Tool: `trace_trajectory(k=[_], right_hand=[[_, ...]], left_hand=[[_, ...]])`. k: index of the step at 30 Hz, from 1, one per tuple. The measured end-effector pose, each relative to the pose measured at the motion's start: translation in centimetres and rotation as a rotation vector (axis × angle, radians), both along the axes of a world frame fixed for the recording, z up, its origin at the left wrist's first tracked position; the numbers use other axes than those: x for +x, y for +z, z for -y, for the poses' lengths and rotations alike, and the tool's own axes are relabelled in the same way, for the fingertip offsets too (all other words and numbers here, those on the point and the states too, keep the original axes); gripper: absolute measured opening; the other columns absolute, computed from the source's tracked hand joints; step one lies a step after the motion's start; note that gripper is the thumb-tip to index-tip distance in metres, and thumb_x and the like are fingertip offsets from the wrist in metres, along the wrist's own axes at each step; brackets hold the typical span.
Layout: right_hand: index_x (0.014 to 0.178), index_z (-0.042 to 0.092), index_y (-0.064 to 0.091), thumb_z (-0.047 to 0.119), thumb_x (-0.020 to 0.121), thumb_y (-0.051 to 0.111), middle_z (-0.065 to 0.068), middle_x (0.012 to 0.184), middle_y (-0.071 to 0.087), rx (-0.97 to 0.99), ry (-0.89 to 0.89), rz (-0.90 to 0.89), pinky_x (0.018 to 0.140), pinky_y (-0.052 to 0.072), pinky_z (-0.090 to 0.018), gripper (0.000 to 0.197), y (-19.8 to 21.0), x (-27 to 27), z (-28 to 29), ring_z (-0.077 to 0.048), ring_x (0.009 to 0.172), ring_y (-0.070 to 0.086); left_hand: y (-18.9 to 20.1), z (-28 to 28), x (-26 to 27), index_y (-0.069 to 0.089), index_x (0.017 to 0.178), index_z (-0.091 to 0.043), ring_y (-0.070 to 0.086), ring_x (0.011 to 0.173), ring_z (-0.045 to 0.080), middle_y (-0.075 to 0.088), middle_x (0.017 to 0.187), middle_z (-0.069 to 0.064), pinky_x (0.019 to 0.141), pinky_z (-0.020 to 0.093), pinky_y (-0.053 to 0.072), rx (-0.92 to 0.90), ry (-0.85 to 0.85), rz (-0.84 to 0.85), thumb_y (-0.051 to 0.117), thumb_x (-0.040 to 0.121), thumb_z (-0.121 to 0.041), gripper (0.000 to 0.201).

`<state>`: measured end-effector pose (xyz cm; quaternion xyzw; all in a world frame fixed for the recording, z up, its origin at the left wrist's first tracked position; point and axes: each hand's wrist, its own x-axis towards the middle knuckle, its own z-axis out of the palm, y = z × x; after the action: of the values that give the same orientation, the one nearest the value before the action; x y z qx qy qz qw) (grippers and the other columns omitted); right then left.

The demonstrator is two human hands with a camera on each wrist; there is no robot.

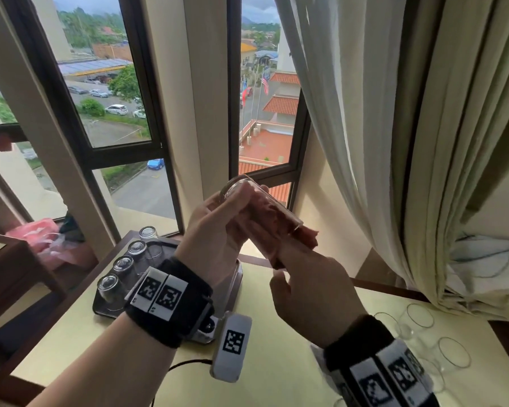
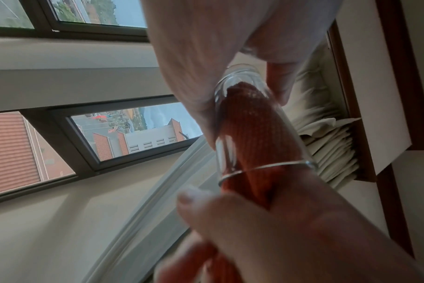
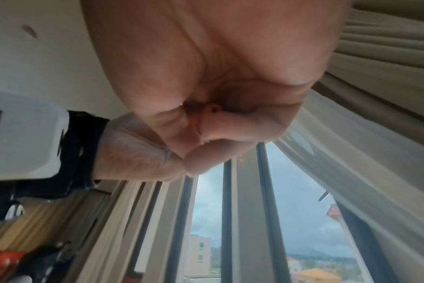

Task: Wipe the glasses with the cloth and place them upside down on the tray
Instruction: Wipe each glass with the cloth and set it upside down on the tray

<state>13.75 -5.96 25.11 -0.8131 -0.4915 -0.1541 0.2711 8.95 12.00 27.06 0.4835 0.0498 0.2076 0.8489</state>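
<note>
Curtains (image 1: 394,142): pale drapes hang to the right of both hands, past the right wrist and down to the tabletop.
Window (image 1: 115,98): dark-framed panes beyond the hands, with rooftops and parked cars outside.
Table (image 1: 276,362): pale yellow top with a dark wood edge, under both forearms.
Tray (image 1: 235,286): dark, below and left of the left hand; its near corner shows under the left wrist.
Glasses on tray (image 1: 124,267): four stand upside down in a row, left of the left wrist.
Glasses on table (image 1: 450,351): several clear ones stand mouth up, right of the right wrist.
Left hand (image 1: 218,227): raised above the table, fingers wrapped round the glass.
Right hand (image 1: 312,298): just below the glass mouth, fingers curled on the cloth and pushing it in.
Glass (image 1: 262,201): held tilted, base up toward the window, mouth toward the right hand.
Cloth (image 2: 254,130): orange-red knit, packed inside the glass, its tail running out into the right hand.
</note>
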Motion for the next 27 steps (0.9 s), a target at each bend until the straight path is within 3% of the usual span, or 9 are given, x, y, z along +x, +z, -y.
trace_trajectory(k=[3, 6, 9, 12, 15, 19, 22, 24, 27], right_hand=[[0.114, 0.035, 0.066, 0.02, 0.078, 0.064, 0.001, 0.072, 0.072, 0.039, -0.019, -0.061, 0.052, 0.057, -0.03, 0.039, -0.2, -0.5, -0.8, -0.022, 0.052, 0.064], [0.126, 0.065, 0.057, 0.011, 0.088, 0.071, -0.016, 0.099, 0.074, 0.264, 0.378, -0.88, 0.046, 0.053, -0.039, 0.068, 0.4, -1.3, -0.6, -0.036, 0.053, 0.061], [0.145, 0.028, 0.062, 0.006, 0.093, 0.067, -0.03, 0.102, 0.061, 0.647, 0.652, -1.523, 0.034, 0.037, -0.02, 0.056, 0.3, -2.5, -0.6, -0.012, 0.034, 0.043], [0.134, 0.008, 0.067, 0.009, 0.097, 0.068, -0.026, 0.114, 0.052, 0.905, 0.541, -1.916, 0.032, 0.029, -0.015, 0.037, -0.5, -2.8, -1.4, -0.002, 0.033, 0.033], [0.114, 0.005, 0.072, 0.01, 0.093, 0.07, -0.014, 0.087, 0.067, 0.921, 0.315, -1.859, 0.032, 0.028, -0.015, 0.022, -1.8, -2.2, -2.4, -0.004, 0.034, 0.032], [0.108, 0.004, 0.075, 0.019, 0.081, 0.085, -0.016, 0.069, 0.058, 0.785, 0.018, -1.541, 0.036, 0.033, -0.022, 0.033, -4.3, -1.7, -3.2, -0.013, 0.039, 0.035], [0.099, 0.018, 0.079, 0.016, 0.085, 0.085, -0.011, 0.072, 0.074, 0.592, -0.126, -1.226, 0.04, 0.041, -0.027, 0.014, -6.1, -1.9, -3.5, -0.019, 0.041, 0.046], [0.099, 0.025, 0.079, 0.018, 0.086, 0.084, -0.005, 0.075, 0.077, 0.557, -0.165, -1.08, 0.044, 0.049, -0.03, 0.016, -7.5, -2.2, -3.8, -0.018, 0.046, 0.058], [0.101, 0.033, 0.078, 0.029, 0.083, 0.082, 0.007, 0.113, 0.075, 0.52, -0.157, -0.678, 0.066, 0.06, -0.025, 0.018, -9.1, -2.4, -4.8, 0.0, 0.101, 0.072]], left_hand=[[-1.1, 1.2, -0.3, 0.073, 0.117, -0.01, 0.066, 0.113, 0.038, 0.07, 0.116, 0.02, 0.103, 0.056, 0.056, -0.029, -0.028, 0.006, 0.089, 0.078, -0.037, 0.051], [-2.3, 1.7, -1.0, 0.069, 0.125, -0.006, 0.067, 0.117, 0.039, 0.07, 0.124, 0.023, 0.104, 0.053, 0.056, -0.044, -0.029, 0.032, 0.09, 0.081, -0.039, 0.059], [-3.2, 1.4, -1.8, 0.064, 0.136, -0.005, 0.07, 0.115, 0.037, 0.069, 0.129, 0.024, 0.099, 0.049, 0.059, -0.064, -0.031, 0.039, 0.096, 0.074, -0.044, 0.08], [-4.0, 0.7, -1.8, 0.071, 0.128, -0.008, 0.071, 0.112, 0.036, 0.071, 0.125, 0.022, 0.099, 0.045, 0.061, -0.04, 0.057, 0.056, 0.1, 0.069, -0.039, 0.072], [-4.5, -0.4, -2.3, 0.071, 0.125, -0.013, 0.073, 0.112, 0.034, 0.075, 0.123, 0.018, 0.091, 0.04, 0.064, 0.085, 0.188, 0.011, 0.102, 0.063, -0.044, 0.076], [-6.6, -2.7, -3.1, 0.073, 0.126, -0.021, 0.069, 0.121, 0.044, 0.073, 0.126, 0.019, 0.103, 0.059, 0.056, 0.246, 0.301, -0.055, 0.099, 0.065, -0.055, 0.074], [-8.6, -5.4, -4.2, 0.067, 0.135, -0.014, 0.072, 0.118, 0.039, 0.074, 0.124, 0.016, 0.107, 0.064, 0.054, 0.337, 0.4, -0.153, 0.094, 0.074, -0.05, 0.076], [-10.3, -7.4, -5.4, 0.067, 0.133, -0.021, 0.076, 0.112, 0.026, 0.077, 0.12, 0.006, 0.102, 0.056, 0.059, 0.415, 0.456, -0.253, 0.093, 0.073, -0.053, 0.073], [-13.4, -9.8, -7.0, 0.067, 0.12, -0.041, 0.075, 0.102, 0.009, 0.076, 0.112, -0.011, 0.092, 0.037, 0.062, 0.654, 0.43, -0.435, 0.09, 0.061, -0.075, 0.072]])
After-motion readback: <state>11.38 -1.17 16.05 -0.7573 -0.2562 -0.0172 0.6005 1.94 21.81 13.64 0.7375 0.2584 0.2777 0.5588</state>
